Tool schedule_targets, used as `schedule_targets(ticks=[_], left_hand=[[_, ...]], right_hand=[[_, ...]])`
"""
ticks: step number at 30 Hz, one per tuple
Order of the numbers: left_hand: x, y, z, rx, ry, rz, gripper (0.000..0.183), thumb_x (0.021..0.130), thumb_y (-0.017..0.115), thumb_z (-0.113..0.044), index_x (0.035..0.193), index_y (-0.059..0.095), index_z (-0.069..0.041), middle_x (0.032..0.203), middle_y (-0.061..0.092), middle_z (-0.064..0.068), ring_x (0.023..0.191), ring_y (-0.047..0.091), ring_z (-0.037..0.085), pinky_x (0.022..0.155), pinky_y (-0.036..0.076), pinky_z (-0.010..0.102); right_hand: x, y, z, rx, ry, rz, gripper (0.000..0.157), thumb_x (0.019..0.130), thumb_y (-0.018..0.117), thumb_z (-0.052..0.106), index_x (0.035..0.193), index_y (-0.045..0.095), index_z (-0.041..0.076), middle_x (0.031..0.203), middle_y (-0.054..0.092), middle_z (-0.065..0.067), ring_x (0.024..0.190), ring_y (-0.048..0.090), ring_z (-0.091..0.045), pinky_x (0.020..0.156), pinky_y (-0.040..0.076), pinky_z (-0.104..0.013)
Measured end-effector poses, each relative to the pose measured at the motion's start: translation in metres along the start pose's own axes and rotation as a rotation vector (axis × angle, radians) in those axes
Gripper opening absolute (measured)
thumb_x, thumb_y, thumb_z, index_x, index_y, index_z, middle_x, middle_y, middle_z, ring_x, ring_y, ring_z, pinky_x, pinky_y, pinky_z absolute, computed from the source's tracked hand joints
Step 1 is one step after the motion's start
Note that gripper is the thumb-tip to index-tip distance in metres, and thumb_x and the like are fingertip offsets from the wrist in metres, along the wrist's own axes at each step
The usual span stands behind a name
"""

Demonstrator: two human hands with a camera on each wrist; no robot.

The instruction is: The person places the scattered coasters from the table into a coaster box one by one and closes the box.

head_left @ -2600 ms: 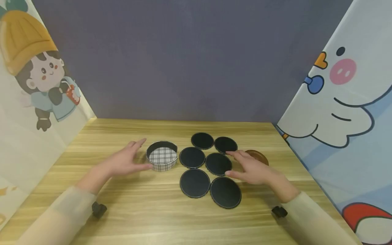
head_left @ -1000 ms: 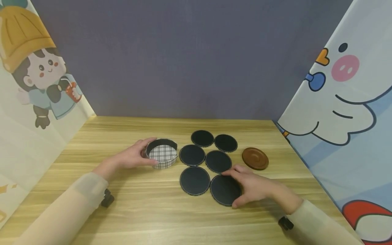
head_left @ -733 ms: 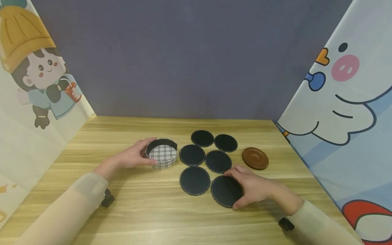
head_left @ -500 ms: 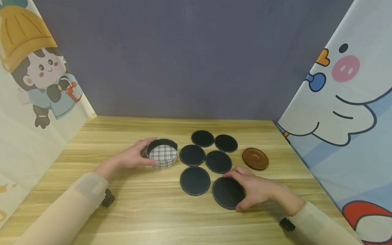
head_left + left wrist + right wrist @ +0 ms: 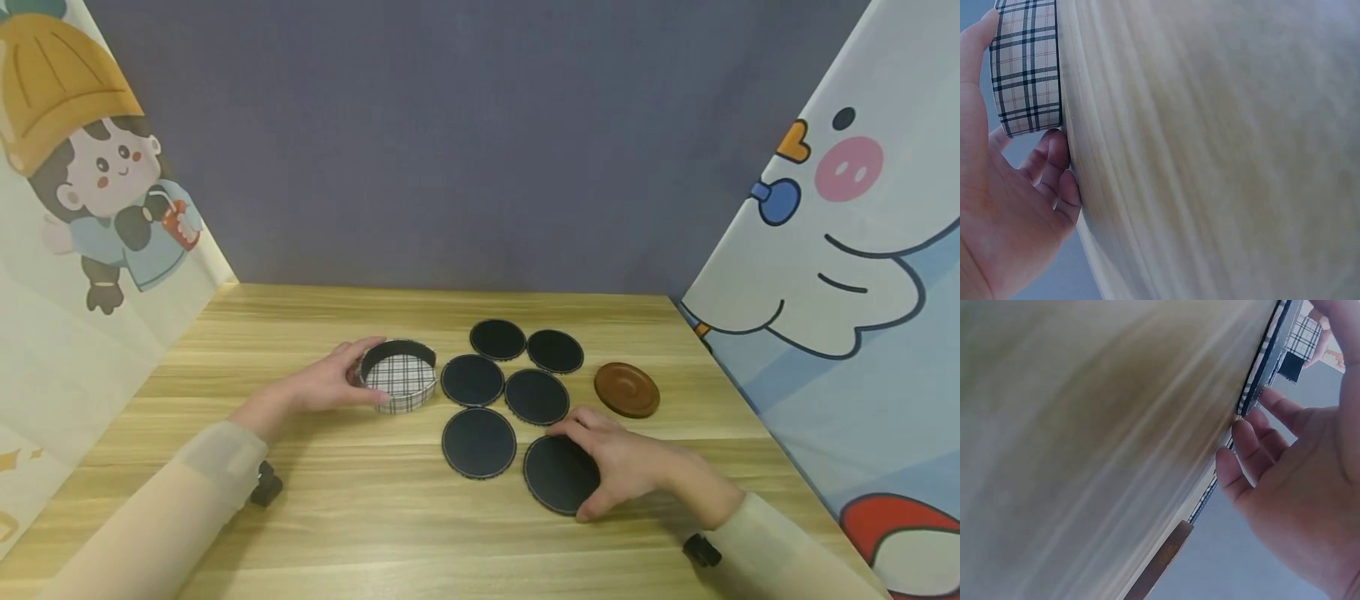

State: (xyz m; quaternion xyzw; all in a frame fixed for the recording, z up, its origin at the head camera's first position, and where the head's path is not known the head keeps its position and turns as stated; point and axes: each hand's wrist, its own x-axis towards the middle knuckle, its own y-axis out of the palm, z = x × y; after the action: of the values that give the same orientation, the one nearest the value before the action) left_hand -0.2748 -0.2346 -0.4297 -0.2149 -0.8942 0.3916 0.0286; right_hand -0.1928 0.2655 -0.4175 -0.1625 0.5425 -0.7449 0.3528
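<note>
My left hand (image 5: 322, 382) grips the left side of a round plaid coaster holder (image 5: 409, 403), thumb in front and fingers behind. The holder has a dark lining and stands on the table; its plaid wall (image 5: 1027, 69) fills the corner of the left wrist view. My right hand (image 5: 626, 462) spans the nearest black round coaster (image 5: 557, 473), with thumb at its near edge and fingers at its far edge. In the right wrist view, this coaster's patterned rim (image 5: 1264, 359) shows at the fingertips. Whether it is off the table, I cannot tell.
Several more black coasters lie flat beyond it, including one to its left (image 5: 478, 442) and one just behind (image 5: 536, 397). A brown wooden round dish (image 5: 627, 390) lies at the right on the wood-grain table (image 5: 360, 517). A grey panel (image 5: 450, 150) stands behind.
My left hand has closed in on the holder and stayed there. My right hand came down to the nearest coaster, which has since slid slightly right and toward me, apart from its neighbours.
</note>
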Motion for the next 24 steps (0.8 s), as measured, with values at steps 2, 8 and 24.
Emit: schedule_targets(ticks=[2,8,24], left_hand=[[0.0005,0.0001,0.0003,0.002,0.001,0.000,0.117,0.088,0.089,-0.058,0.176,0.022,-0.023,0.153,0.043,0.026,0.135,0.056,0.046,0.116,0.047,0.073],[0.0004,0.0002,-0.0005,-0.002,0.001,0.003,0.116,0.088,0.090,-0.056,0.176,0.021,-0.023,0.151,0.044,0.025,0.130,0.058,0.042,0.114,0.050,0.070],[-0.0018,0.0003,-0.0038,-0.005,0.001,-0.002,0.117,0.087,0.090,-0.056,0.176,0.021,-0.025,0.159,0.040,0.027,0.136,0.055,0.048,0.116,0.046,0.076]], right_hand=[[0.0005,0.0004,-0.0001,-0.011,-0.004,-0.002,0.106,0.067,0.100,0.054,0.156,0.053,0.021,0.143,0.050,0.003,0.130,0.048,-0.016,0.107,0.053,-0.038],[0.0008,0.0005,-0.0003,-0.048,-0.030,-0.024,0.104,0.066,0.100,0.054,0.152,0.055,0.017,0.142,0.051,0.004,0.131,0.048,-0.014,0.109,0.053,-0.040],[0.0043,-0.0069,0.0017,0.010,0.011,-0.135,0.109,0.066,0.098,0.050,0.158,0.051,0.015,0.151,0.050,0.003,0.133,0.048,-0.019,0.105,0.053,-0.045]])
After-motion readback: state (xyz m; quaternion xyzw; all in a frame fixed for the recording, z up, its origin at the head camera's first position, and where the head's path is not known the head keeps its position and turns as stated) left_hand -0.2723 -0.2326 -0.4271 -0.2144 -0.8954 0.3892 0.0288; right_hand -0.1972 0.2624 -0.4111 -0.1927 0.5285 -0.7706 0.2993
